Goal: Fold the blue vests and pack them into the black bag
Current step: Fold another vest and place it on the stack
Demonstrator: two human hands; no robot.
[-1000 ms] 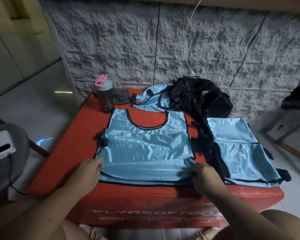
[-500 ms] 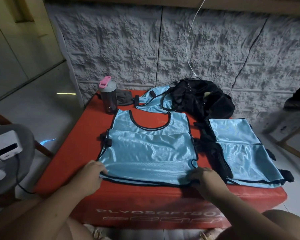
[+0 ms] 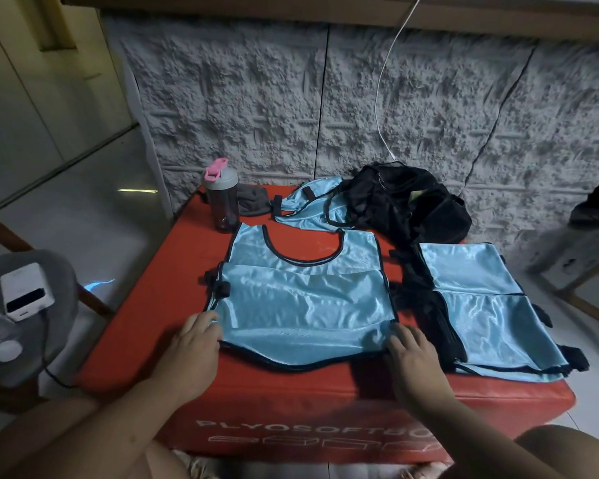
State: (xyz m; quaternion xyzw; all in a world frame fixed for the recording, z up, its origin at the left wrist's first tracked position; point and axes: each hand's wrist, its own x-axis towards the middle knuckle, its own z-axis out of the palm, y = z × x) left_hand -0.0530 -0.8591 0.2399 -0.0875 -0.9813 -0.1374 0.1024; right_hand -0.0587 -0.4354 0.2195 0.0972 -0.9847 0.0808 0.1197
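Holding near hem of middle vest (image 3: 301, 302), flat on red box (image 3: 173, 305). My left hand (image 3: 196, 344) rests at left corner, right hand (image 3: 410, 350) at right corner; fingers lie on cloth, whether pinching or only pressing I cannot tell. Cloth looks thin, shiny, slippery, very light, no stiffness. I judge best hold is black edge at corners. Folded vest (image 3: 488, 305) lies right; black bag (image 3: 405, 202) behind.

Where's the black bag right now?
Head view: the black bag sits at the far right of the red plyo box, against the textured wall, behind the folded vest and touching a crumpled vest.
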